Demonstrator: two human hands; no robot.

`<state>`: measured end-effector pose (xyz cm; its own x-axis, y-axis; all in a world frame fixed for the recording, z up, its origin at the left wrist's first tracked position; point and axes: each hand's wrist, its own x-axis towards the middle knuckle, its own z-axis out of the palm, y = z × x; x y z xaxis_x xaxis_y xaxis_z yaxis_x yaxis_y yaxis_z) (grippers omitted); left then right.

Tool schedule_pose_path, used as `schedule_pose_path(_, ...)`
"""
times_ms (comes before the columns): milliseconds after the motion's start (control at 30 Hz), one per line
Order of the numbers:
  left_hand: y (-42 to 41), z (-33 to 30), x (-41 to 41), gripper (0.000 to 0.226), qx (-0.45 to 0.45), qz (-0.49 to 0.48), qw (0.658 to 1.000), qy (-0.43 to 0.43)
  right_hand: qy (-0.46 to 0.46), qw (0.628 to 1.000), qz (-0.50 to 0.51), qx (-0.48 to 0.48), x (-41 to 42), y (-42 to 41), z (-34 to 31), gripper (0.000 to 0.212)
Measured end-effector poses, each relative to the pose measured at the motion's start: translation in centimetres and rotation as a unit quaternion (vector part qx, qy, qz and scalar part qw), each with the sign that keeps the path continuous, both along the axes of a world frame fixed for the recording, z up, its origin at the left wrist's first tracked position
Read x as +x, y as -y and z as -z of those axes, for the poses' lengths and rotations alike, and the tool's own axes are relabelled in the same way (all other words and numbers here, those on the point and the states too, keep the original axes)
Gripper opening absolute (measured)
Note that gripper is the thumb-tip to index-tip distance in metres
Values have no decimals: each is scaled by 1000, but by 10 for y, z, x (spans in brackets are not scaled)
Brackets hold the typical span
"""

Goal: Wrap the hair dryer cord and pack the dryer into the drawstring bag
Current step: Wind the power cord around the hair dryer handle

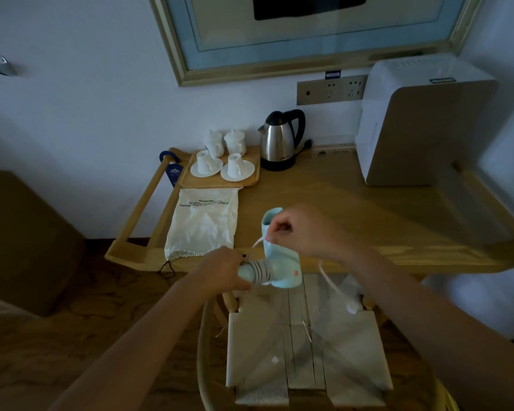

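A pale blue hair dryer (pixel 281 256) is held above the desk's front edge, nozzle pointing up and away. My left hand (pixel 221 269) grips its handle, where several turns of white cord (pixel 261 271) are wound. My right hand (pixel 298 229) pinches the cord beside the dryer body. The rest of the cord hangs down to the right, and its white plug (pixel 352 307) dangles over the chair. The white drawstring bag (pixel 204 222) lies flat on the desk to the left, its gathered mouth toward me and a dark string over the edge.
On the wooden desk (pixel 353 209) stand a tray (pixel 220 180) with white cups, a steel kettle (pixel 279 140) and a big white appliance (pixel 422 120) at the right. A woven-seat chair (pixel 306 345) sits below my hands. Wall sockets (pixel 331 89) are behind the kettle.
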<state>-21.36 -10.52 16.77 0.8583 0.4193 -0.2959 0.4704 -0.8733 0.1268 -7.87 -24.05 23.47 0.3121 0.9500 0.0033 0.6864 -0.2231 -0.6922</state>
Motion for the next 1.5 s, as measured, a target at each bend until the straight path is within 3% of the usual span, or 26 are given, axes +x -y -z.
schedule_pose_path(100,-2,-1,4,50,40,-13,999,-13,-58,996,49,54,-16,0,6,12)
schedule_pose_path(233,6,1,5,56,87,53,994,-40,-139,972,152,112,-13,-1,4,10)
schedule_pose_path(300,12,7,6,56,101,71,991,-54,-132,972,154,115,-13,1,2,11)
schedule_pose_path(433,4,17,3,59,-14,-48,998,26,-85,981,138,109,-18,13,11,10)
schedule_pose_path(533,-9,16,1,52,-119,-134,976,121,-84,985,132,77,-19,29,29,10)
schedule_pose_path(633,-16,6,1,33,-213,-189,938,199,-13,994,108,-22,-16,41,53,14)
schedule_pose_path(733,-22,-1,2,30,-248,-193,919,236,110,983,67,-134,-13,45,77,21)
schedule_pose_path(867,-18,-7,5,27,-305,-225,881,282,266,949,49,-162,-14,50,91,16)
schedule_pose_path(933,-18,-7,7,24,-316,-248,867,295,202,968,46,-139,-12,49,95,18)
schedule_pose_path(1000,-20,-8,9,22,-343,-280,841,309,15,993,67,-97,-6,51,98,16)
schedule_pose_path(1067,-24,-10,10,22,-367,-301,818,326,-212,972,99,-36,-1,55,93,11)
schedule_pose_path(1100,-25,-12,10,22,-372,-305,813,330,-268,956,117,-5,2,56,91,9)
schedule_pose_path(1133,-25,-14,10,23,-373,-305,811,330,-258,958,123,22,5,59,92,9)
schedule_pose_path(1167,-26,-16,10,22,-373,-304,812,330,-184,975,122,33,10,63,97,10)
schedule_pose_path(1233,-28,-19,9,21,-377,-304,808,336,72,992,103,7,19,70,105,13)
schedule_pose_path(1267,-30,-21,8,21,-376,-309,804,341,139,986,90,6,20,73,107,13)
schedule_pose_path(1300,-33,-22,7,21,-370,-316,802,346,118,989,86,13,19,77,109,12)
schedule_pose_path(1367,-37,-25,5,22,-359,-326,802,350,-61,992,99,51,16,81,108,14)
schedule_pose_path(1433,-42,-25,4,22,-372,-333,793,349,-253,958,106,80,17,80,106,16)
schedule_pose_path(1500,-43,-27,3,24,-390,-336,784,346,-346,932,87,53,17,81,109,16)
